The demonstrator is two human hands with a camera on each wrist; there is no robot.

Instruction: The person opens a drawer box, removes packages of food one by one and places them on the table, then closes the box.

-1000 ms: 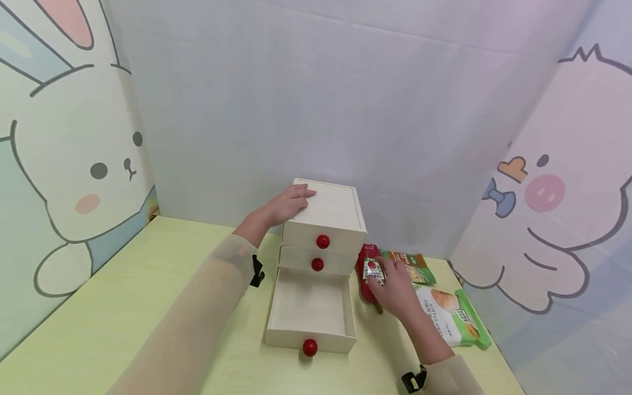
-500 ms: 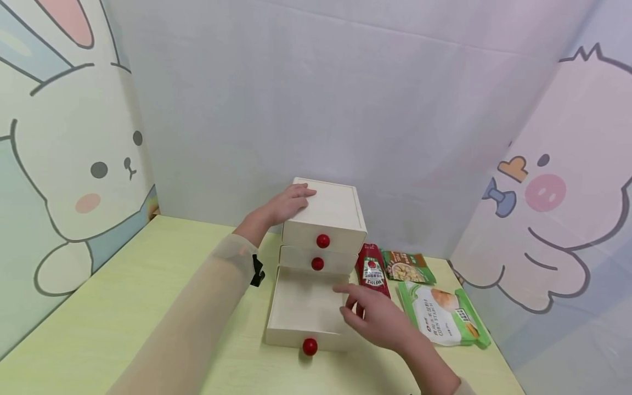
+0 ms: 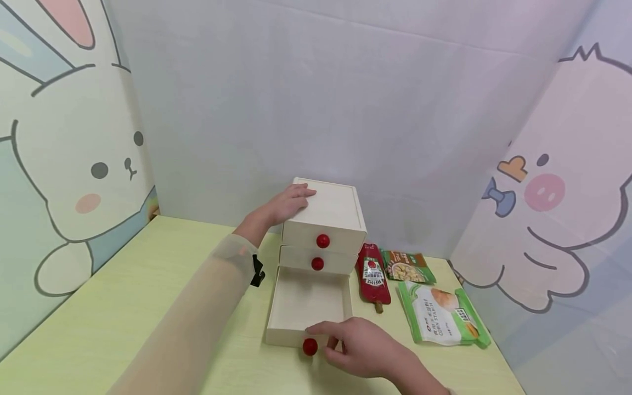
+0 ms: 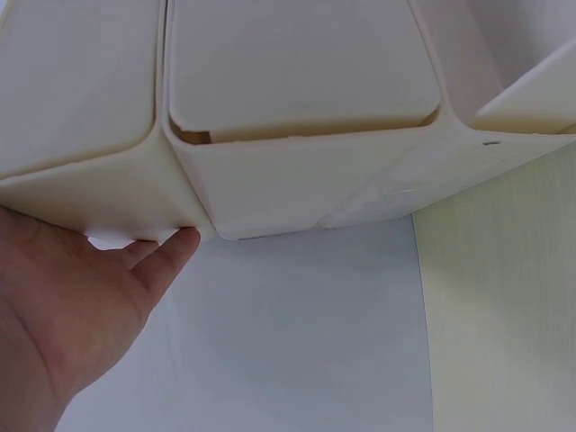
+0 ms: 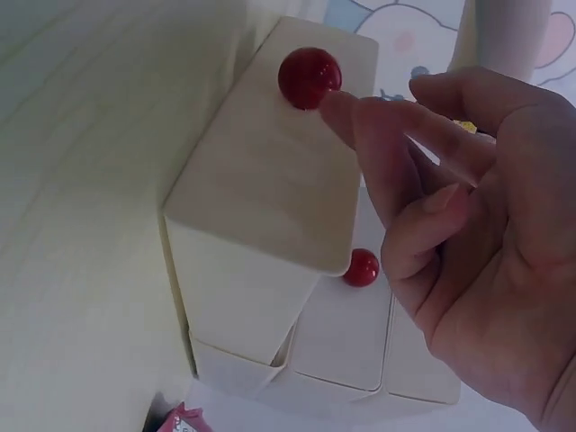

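A white three-tier drawer cabinet (image 3: 331,211) with red knobs stands against the back wall. Its bottom drawer (image 3: 310,302) is pulled out and looks bare inside; the upper two are closed. My left hand (image 3: 288,205) rests on the cabinet's top left edge, fingers lying over the top and thumb along the side (image 4: 261,180). In front of the bottom drawer is my right hand (image 3: 362,346), fingers loosely bent and holding nothing. One fingertip is right at the bottom knob (image 5: 310,78) in the right wrist view, and the index finger overlaps the drawer's front rim in the head view.
Right of the cabinet lies a red Heinz ketchup pouch (image 3: 373,274). A green-brown food packet (image 3: 408,267) is beside it, and a green-white corn starch bag (image 3: 441,314) lies nearer. Printed cloth walls enclose the pale yellow table (image 3: 123,296).
My right hand has moved from over the ketchup pouch, across the open drawer, down and left to the bottom drawer's knob. My left hand has stayed on the cabinet.
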